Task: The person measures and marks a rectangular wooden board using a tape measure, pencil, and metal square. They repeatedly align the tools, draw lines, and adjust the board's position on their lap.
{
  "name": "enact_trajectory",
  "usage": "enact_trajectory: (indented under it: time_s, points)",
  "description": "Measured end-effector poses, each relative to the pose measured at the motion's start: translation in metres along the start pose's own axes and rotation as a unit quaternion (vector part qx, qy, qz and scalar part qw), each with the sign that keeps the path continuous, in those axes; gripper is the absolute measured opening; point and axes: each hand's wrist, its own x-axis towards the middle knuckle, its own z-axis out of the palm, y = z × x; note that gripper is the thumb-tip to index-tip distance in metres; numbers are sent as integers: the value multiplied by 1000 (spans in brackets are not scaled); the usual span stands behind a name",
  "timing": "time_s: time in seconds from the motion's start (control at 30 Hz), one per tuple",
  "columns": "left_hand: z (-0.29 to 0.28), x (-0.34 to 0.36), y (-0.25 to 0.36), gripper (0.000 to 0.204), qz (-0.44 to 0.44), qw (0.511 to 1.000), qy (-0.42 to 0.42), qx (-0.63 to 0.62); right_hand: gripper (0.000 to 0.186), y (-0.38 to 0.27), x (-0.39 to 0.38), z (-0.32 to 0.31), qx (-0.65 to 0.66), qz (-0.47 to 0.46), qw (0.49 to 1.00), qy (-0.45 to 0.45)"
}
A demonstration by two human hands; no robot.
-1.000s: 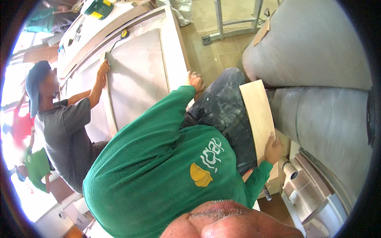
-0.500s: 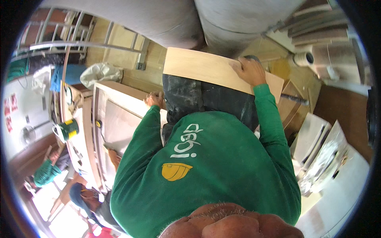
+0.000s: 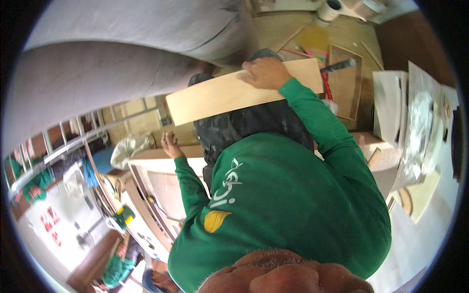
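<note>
A long pale wooden board (image 3: 210, 100) lies slantwise across my thighs in dark trousers. On its right half is my right hand (image 3: 267, 73), fingers curled over the face toward the far edge, gripping it. My left hand (image 3: 171, 145) hangs in the air below the board's left end, its fingers apart and nothing in them. Nearest to that hand is the edge of a wooden cabinet carcass (image 3: 166, 163), with a pale sack (image 3: 131, 150) beside it. The undersides of my right fingers are hidden.
A dark-handled tool (image 3: 339, 65) sticks out past the board's right end, near a shallow wooden frame (image 3: 348, 83). Plastic-wrapped panels (image 3: 415, 122) stand at right. A metal ladder (image 3: 73, 146) lies left. Co-workers (image 3: 119, 268) are at lower left; a green-yellow container (image 3: 122, 218) is nearby.
My body and view have turned to the right. The board has tilted, its right end now higher, with my right hand still on it. My left hand has come off the cabinet edge.
</note>
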Motion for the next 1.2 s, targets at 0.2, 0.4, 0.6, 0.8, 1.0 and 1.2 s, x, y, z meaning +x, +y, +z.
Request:
enact_trajectory:
  time_s: [0.2, 0.4, 0.6, 0.8, 1.0, 1.2]
  points:
    - [125, -42, 114, 66, 227, 935, -200, 187, 56, -10, -29, -13, -40, 33, 999, 4]
    - [207, -52, 132, 86, 322, 832, -274, 359, 49, -11, -100, 2, -73, 14, 975, 210]
    - [207, -30, 110, 93, 241, 878, -321, 262, 54, -8, -190, -7, -76, 181, 934, 299]
    - [168, 2, 113, 89, 17, 944, -306, 123, 47, 95, -254, -40, 51, 380, 796, 470]
    - [110, 4, 143, 67, -119, 908, -354, 189, 48, 278, -279, 51, 100, 543, 744, 375]
    - [51, -44, 195, 73, -148, 958, -226, 99, 49, 404, -227, 190, 121, 584, 751, 283]
